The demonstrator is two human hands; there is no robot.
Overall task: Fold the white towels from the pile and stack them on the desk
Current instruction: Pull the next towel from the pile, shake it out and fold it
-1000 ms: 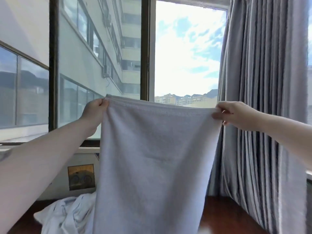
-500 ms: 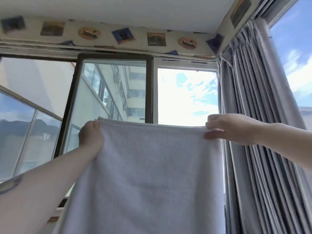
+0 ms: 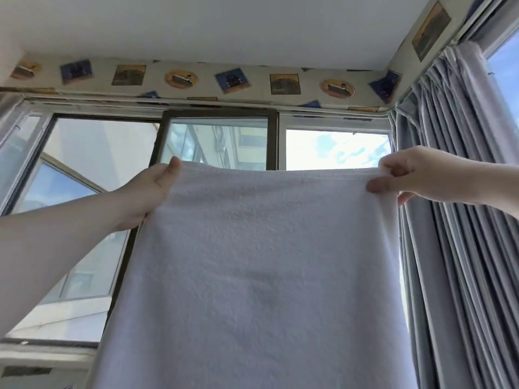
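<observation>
Hands first: our left hand [image 3: 146, 192] pinches the top left corner of the towel [image 3: 261, 276], with the thumb lying on the near side and the other fingers hidden behind the cloth. Our right hand [image 3: 415, 175] pinches the top right corner, thumb in front and curled fingers over the edge. We hold the towel up high in the air, in front of the window [image 3: 219, 141], and it hangs down flat and wide between our hands. The towel is white, soft and fuzzy, with a thick hem along the top. Its top edge dips a little in the middle. Beside our right hand hangs a grey curtain [image 3: 455, 220] with long straight folds. Above the window runs a strip [image 3: 196, 80] of little pictures, some round and some square.
</observation>
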